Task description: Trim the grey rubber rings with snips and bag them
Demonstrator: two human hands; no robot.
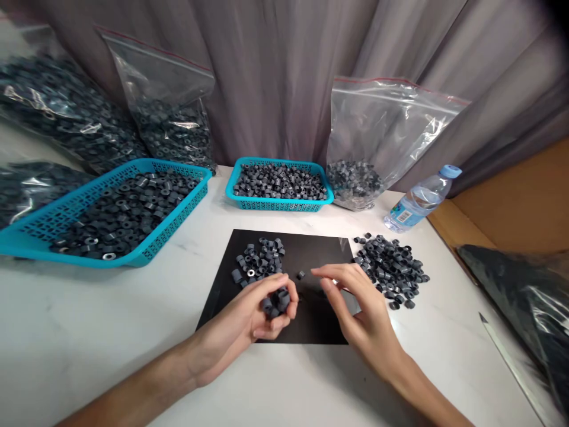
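My left hand (249,320) is cupped, palm up, over the black mat (311,249), its fingers curled round several dark grey ring-like pieces (276,302). Beyond it on the mat lies a loose pile of similar pieces (262,261), one with a bright silvery face. My right hand (360,308) hovers above the mat's right side with thumb and forefinger apart. I see nothing gripped between those fingertips. A single small piece (301,274) lies on the mat just left of them. To the right, another heap of small dark rings (393,267) spreads over the tabletop.
Two blue baskets (178,216) (280,206) hold many dark pieces. Filled zip bags (173,124) (382,130) stand along the grey curtain (275,77). At right are a water bottle (418,201), a cardboard box (520,201), a black plastic bag (511,296) and a pale flat strip (511,367).
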